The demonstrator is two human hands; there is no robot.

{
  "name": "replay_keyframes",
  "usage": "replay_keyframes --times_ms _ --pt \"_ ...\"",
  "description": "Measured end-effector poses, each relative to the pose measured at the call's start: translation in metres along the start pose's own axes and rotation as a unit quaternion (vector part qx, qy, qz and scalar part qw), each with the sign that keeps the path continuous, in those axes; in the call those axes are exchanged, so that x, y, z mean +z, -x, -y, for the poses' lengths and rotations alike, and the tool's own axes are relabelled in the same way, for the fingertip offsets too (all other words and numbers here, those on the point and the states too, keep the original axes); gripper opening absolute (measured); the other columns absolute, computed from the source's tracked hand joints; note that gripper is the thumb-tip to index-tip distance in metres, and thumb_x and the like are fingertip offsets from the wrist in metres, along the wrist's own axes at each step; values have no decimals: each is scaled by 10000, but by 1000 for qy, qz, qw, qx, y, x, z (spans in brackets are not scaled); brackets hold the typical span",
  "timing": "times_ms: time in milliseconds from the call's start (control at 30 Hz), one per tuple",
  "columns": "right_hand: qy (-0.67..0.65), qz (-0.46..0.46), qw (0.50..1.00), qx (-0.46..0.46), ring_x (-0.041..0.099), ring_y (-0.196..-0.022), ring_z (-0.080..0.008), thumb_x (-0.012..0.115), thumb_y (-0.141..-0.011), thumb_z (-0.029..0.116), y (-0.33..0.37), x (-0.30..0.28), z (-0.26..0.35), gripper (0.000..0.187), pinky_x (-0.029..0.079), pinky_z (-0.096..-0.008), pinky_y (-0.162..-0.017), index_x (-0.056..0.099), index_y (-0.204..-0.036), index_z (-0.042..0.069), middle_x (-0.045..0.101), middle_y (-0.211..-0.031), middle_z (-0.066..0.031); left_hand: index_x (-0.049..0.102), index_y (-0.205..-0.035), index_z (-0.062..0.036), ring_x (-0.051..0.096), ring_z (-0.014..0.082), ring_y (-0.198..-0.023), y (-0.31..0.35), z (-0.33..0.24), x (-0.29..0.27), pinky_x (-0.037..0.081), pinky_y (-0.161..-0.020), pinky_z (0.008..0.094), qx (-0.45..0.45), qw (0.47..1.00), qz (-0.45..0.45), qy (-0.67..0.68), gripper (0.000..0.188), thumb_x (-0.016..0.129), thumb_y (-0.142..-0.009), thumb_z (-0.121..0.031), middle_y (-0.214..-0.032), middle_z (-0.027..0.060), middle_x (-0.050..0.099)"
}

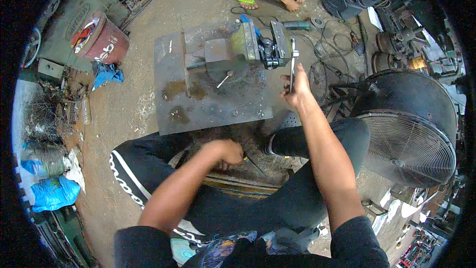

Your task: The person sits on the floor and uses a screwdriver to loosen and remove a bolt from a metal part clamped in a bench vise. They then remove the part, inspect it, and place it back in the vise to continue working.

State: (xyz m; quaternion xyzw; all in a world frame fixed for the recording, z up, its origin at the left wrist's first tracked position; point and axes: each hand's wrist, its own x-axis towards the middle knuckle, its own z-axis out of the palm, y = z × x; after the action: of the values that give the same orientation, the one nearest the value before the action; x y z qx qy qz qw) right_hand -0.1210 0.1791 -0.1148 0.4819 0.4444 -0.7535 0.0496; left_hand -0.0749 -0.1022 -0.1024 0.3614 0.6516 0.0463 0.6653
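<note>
A bench vise (223, 52) sits on a stained steel plate (223, 106) in front of me. Between its jaws is a black metal part (267, 49) with a rounded top. My right hand (298, 89) is at a slim metal bar (293, 64) by the vise's right end. Its fingers are spread and the bar rests against them, with the thumb pointing up. Low between my knees, my left hand (229, 154) is curled closed and partly blurred. A dark slender tool (255, 166) with a yellow end lies right beside it; whether the hand grips it is unclear.
A large drum fan (401, 144) stands at the right, near my knee. Cables (322, 54) and a green power tool (296, 25) lie beyond the vise. Another person's hand (291, 5) and sandalled foot (246, 1) are at the far side. A reddish bucket (106, 42) stands at left.
</note>
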Motion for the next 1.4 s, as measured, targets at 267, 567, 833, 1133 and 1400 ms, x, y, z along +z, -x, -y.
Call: replay_keyframes --times_ms 267,567,833,1133,1400 --pt "-113 156 970 -151 621 -1075 -340 644 -927 482 -71 54 112 582 552 -369 -852 502 -1285 45 567 -1180 -251 672 -1297 -111 671 337 -1126 -261 99 119 545 -919 498 -237 962 -112 80 497 624 -882 -380 -1284 121 687" --pt "13 58 924 -379 446 -437 -111 602 -1011 404 53 65 142 408 331 -263 -434 679 -829 48 550 -588 -14 671 -1274 -125 682 364 -1075 -287 112 156 547 -900 510 -271 921 -228 164 457 593 -929 -414 -1225 166 692" --pt "357 82 747 -554 521 -497 -301 648 -933 113 101 -11 48 297 441 -381 -551 553 -683 -15 496 -593 -176 671 -1254 -136 692 388 -1029 -297 123 132 548 -883 520 -191 868 -438 138 431 565 -972 -444 -1173 207 696" --pt "359 1 810 -464 691 -636 -213 585 -998 387 102 -34 52 471 517 -355 -648 711 -812 -27 684 -661 -121 634 -1290 -220 684 446 -944 -144 6 61 548 -831 541 7 889 -457 -7 395 625 -900 -154 -1116 251 651" --pt "340 155 896 -239 666 -587 -171 545 -1021 500 80 -59 66 555 499 -316 -556 695 -1019 -35 679 -679 -108 666 -1058 -173 643 344 -957 25 -139 23 512 -846 469 199 772 -578 -173 228 691 -834 -141 -1074 159 592"
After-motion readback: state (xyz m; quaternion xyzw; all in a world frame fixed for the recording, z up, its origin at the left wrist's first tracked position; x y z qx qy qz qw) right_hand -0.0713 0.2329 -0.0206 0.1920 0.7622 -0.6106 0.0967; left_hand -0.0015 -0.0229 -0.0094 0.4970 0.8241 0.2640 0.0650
